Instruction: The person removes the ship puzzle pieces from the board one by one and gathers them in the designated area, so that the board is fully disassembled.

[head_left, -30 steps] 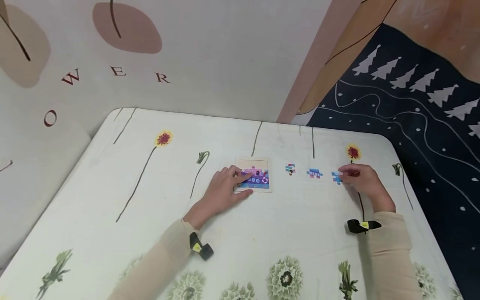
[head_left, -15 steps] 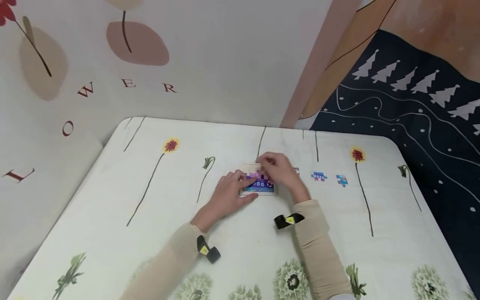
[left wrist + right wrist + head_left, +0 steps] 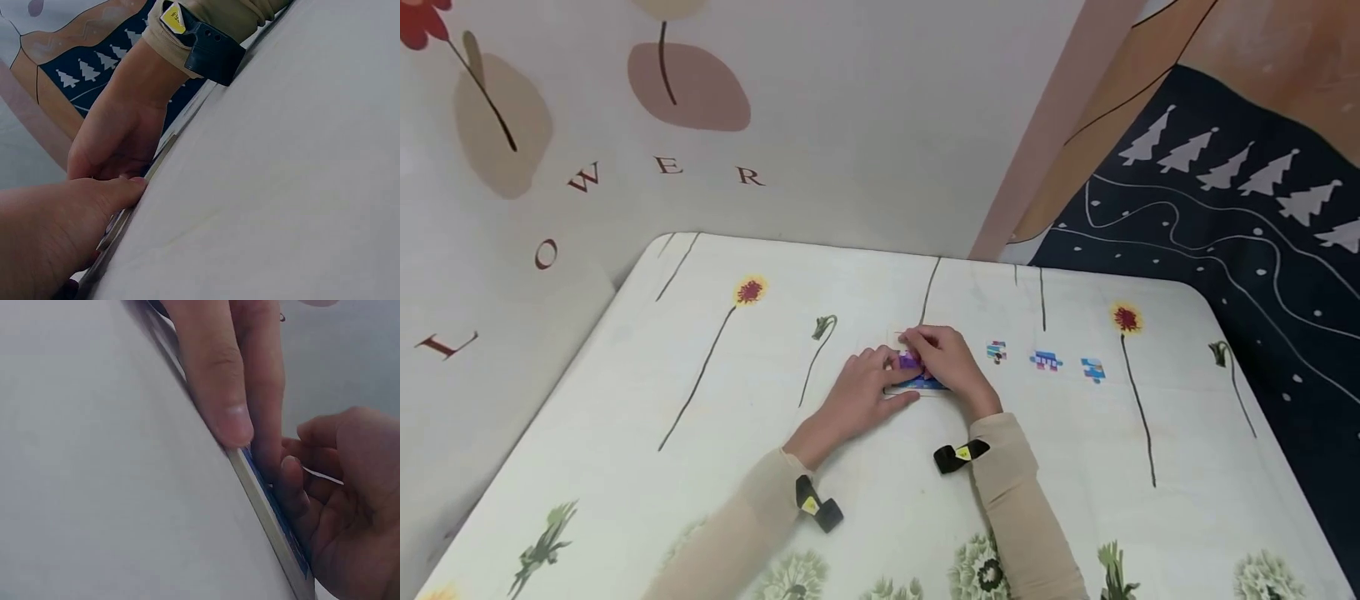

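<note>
A small framed jigsaw puzzle [image 3: 256, 497] with a purple and blue picture lies mostly covered by both hands in the head view. My left hand [image 3: 865, 387] keeps its straight index finger across the pieces. Its thumb [image 3: 128, 190] touches the board's near edge. My right hand [image 3: 947, 358] bends over the upper part of the board, its thumb and fingers drawn together there; whether a piece is between them is hidden. Three loose puzzle pieces lie in a row to the right: a multicoloured one [image 3: 996, 352], a blue-pink one [image 3: 1046, 360] and a light blue one [image 3: 1093, 370].
A white tablecloth [image 3: 730, 400] with printed flowers covers the table. Behind its far edge stands a pale wall [image 3: 865, 125]. A dark tree-patterned wall [image 3: 1247, 250] is on the right. Each sleeve carries a small black wrist camera, such as the left one [image 3: 820, 505].
My right hand has left the light blue piece at the far right and come left onto the board. The left hand stays on the board. The head view has shifted slightly.
</note>
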A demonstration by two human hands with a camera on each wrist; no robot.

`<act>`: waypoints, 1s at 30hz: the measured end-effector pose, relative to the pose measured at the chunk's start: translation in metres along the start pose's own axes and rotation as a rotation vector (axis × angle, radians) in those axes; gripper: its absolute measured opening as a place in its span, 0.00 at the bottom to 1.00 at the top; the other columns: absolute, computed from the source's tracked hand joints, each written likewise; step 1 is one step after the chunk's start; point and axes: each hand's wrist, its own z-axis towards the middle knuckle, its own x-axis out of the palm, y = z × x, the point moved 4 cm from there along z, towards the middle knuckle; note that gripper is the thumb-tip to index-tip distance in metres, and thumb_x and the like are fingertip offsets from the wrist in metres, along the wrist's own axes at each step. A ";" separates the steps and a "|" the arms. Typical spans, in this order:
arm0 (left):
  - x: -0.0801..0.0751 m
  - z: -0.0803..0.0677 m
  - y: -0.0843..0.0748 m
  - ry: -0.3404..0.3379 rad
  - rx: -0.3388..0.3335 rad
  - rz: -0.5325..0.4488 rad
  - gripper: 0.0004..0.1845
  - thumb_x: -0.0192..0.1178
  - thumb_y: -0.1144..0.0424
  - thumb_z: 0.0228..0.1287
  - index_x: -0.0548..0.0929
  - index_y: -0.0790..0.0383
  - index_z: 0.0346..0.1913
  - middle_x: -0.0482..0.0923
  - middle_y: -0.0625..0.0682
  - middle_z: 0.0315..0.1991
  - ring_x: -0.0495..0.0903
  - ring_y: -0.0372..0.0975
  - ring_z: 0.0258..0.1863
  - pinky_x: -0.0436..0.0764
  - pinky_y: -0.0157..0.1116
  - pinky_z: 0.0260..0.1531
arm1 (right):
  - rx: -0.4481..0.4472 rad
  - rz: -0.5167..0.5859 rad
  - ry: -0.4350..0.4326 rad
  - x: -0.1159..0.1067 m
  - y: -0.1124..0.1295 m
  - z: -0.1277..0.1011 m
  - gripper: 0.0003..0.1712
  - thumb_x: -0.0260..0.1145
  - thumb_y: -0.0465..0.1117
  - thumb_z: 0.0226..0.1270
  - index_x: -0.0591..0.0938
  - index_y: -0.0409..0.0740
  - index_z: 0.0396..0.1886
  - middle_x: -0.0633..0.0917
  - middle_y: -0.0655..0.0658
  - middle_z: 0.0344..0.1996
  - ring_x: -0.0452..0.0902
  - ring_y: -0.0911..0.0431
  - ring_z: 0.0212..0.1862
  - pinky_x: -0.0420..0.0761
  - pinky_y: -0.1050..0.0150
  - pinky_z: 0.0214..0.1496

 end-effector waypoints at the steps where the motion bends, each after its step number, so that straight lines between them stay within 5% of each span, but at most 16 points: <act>1: 0.000 -0.001 0.000 -0.007 0.010 -0.025 0.21 0.62 0.43 0.63 0.83 0.45 0.56 0.65 0.42 0.36 0.63 0.37 0.33 0.62 0.36 0.34 | 0.002 -0.009 -0.001 0.000 0.000 0.000 0.18 0.55 0.50 0.75 0.86 0.45 0.40 0.77 0.46 0.22 0.70 0.57 0.19 0.74 0.65 0.26; 10: 0.003 -0.009 0.003 -0.035 0.021 -0.173 0.14 0.66 0.53 0.63 0.87 0.51 0.50 0.66 0.42 0.30 0.63 0.36 0.30 0.65 0.36 0.35 | 0.020 -0.044 0.019 -0.001 -0.006 -0.002 0.14 0.63 0.49 0.70 0.89 0.47 0.43 0.79 0.47 0.20 0.71 0.57 0.20 0.74 0.63 0.30; 13: 0.001 -0.011 0.004 -0.062 0.030 -0.185 0.13 0.67 0.56 0.63 0.87 0.52 0.49 0.66 0.42 0.30 0.63 0.36 0.29 0.65 0.35 0.33 | 0.006 -0.060 0.025 -0.002 -0.005 -0.002 0.12 0.63 0.46 0.70 0.89 0.48 0.44 0.83 0.49 0.27 0.71 0.56 0.19 0.74 0.62 0.28; 18: -0.003 -0.014 0.005 -0.095 0.034 -0.175 0.12 0.67 0.58 0.62 0.88 0.52 0.48 0.66 0.42 0.29 0.62 0.36 0.28 0.64 0.34 0.31 | -0.025 -0.094 0.064 -0.001 -0.002 0.000 0.13 0.61 0.40 0.70 0.88 0.48 0.47 0.85 0.49 0.41 0.72 0.56 0.18 0.75 0.62 0.28; 26: -0.004 -0.013 0.002 -0.073 0.057 -0.094 0.15 0.63 0.55 0.66 0.84 0.52 0.54 0.63 0.42 0.29 0.61 0.36 0.27 0.62 0.34 0.30 | -0.033 -0.088 0.072 -0.001 0.001 -0.001 0.13 0.60 0.38 0.70 0.88 0.48 0.48 0.84 0.48 0.38 0.72 0.55 0.19 0.75 0.61 0.28; 30: -0.004 -0.011 0.002 -0.068 0.064 -0.064 0.16 0.62 0.55 0.67 0.84 0.52 0.55 0.63 0.42 0.29 0.60 0.37 0.26 0.61 0.34 0.30 | -0.053 -0.111 0.069 -0.002 0.003 0.001 0.13 0.61 0.38 0.69 0.88 0.48 0.47 0.85 0.49 0.40 0.76 0.56 0.28 0.76 0.60 0.37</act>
